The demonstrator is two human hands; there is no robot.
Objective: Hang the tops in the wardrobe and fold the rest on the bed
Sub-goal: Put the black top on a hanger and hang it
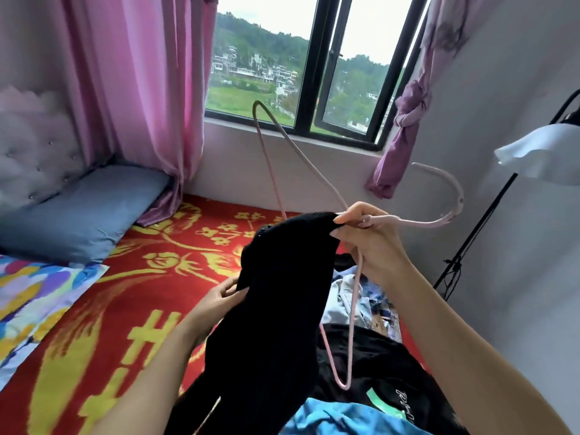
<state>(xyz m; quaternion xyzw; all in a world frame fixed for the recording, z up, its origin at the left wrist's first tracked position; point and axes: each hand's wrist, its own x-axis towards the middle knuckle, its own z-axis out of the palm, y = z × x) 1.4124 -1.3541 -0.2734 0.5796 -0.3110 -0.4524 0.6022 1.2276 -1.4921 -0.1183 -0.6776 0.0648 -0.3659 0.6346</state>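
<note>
Draping from mid-air toward the person over the red bed [94,340], the black top [282,293] hangs just left of the pink hanger [411,221], whose long axis runs from window to lap. The right hand [367,243] pinches hanger neck and the top's upper edge together; the left hand [226,296] curls round its left edge. Print [405,403] on a black garment [392,365] in the pile reads "RH", the rest unclear

A black knit top [282,293] hangs on one arm of a pink hanger [408,220] — above the bed [125,309].
</note>
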